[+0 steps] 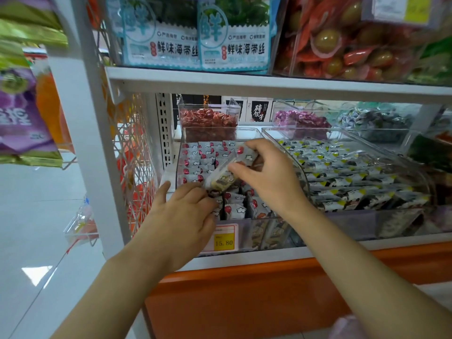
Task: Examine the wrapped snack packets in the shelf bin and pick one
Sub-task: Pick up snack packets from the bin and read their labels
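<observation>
Grey packet (220, 178) tilted above clear bin (179, 157); red-dotted packets (205, 157) rowed inside.

- Blue seaweed packs (195, 45) stood above me
- A yellow price tag (223, 241) read 15.80
- Yellow-cornered packets (354, 177) filled the neighbouring bin (354, 221) on my right
- Purple bags (19, 113) hung at my left

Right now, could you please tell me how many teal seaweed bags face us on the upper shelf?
2: left seaweed bag, right seaweed bag beside it; others may hide behind.
</observation>
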Demonstrator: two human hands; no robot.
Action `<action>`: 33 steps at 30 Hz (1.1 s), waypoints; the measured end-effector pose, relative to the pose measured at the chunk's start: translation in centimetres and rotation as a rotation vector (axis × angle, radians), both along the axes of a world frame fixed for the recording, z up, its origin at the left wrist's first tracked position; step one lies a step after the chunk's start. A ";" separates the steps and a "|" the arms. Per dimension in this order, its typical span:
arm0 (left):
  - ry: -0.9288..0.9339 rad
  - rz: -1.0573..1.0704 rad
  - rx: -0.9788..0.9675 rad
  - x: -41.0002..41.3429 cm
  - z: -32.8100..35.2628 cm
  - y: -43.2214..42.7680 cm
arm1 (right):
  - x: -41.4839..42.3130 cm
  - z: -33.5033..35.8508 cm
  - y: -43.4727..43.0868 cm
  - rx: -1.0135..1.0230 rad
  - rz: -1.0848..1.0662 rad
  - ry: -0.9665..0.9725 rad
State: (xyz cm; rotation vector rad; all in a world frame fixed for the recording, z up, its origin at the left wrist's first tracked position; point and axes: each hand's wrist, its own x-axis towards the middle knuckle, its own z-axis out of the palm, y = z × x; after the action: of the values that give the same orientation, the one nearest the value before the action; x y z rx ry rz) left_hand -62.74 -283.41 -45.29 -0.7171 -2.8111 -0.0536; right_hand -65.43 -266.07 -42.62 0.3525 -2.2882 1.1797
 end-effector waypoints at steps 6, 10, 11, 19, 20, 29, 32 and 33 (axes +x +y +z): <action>0.038 0.010 -0.011 0.2 -0.2 -0.2 | -1.8 -0.2 -1.4 0.388 0.053 -0.034; 0.093 0.045 0.104 0.2 0.4 -0.9 | -2.5 -0.6 -2.1 0.519 0.040 -0.046; 0.106 0.058 0.130 0.1 0.5 -1.1 | -2.7 -0.8 -2.3 0.591 0.040 -0.056; 0.084 0.117 0.118 -0.4 0.3 -1.9 | -4.0 0.0 -2.2 0.534 0.109 -0.174; 0.081 0.114 0.131 -0.4 0.4 -1.9 | -4.3 0.4 -2.3 0.434 0.096 -0.170; 0.065 0.092 0.217 -0.3 0.5 -2.0 | -6.9 -0.1 -3.7 0.744 -0.004 -0.137; 0.074 0.087 0.245 -0.3 0.4 -2.0 | -6.8 0.3 -3.7 0.717 0.021 -0.158; 0.086 0.086 0.260 -0.3 0.4 -2.0 | -6.6 0.6 -3.7 0.691 0.036 -0.160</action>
State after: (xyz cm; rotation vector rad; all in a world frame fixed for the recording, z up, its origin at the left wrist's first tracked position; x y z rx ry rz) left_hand -63.00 -285.38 -44.85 -0.5249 -2.6807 -0.3569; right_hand -72.07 -269.75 -42.04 0.5630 -2.7900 0.4010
